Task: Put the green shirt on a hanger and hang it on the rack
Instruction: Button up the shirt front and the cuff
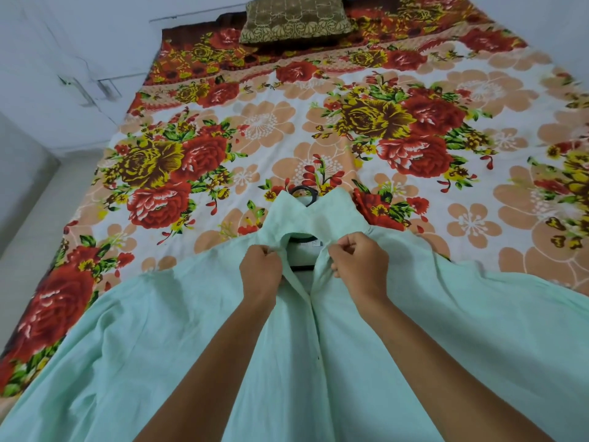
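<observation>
A pale green shirt (159, 330) lies spread front-up on the bed, its collar pointing away from me. A black hanger (302, 191) is inside it: the hook sticks out above the collar, and part of its bar shows in the neck opening. My left hand (261, 272) pinches the left edge of the placket just below the collar. My right hand (358, 258) grips the right edge of the opening at the same height. The top of the shirt front gapes between my hands; lower down it is closed.
The bed (414, 129) carries a floral sheet in red, yellow and peach. A brown patterned pillow (296, 19) lies at its far end. White walls stand to the left and behind, with a strip of floor (35, 224) along the left. No rack is in view.
</observation>
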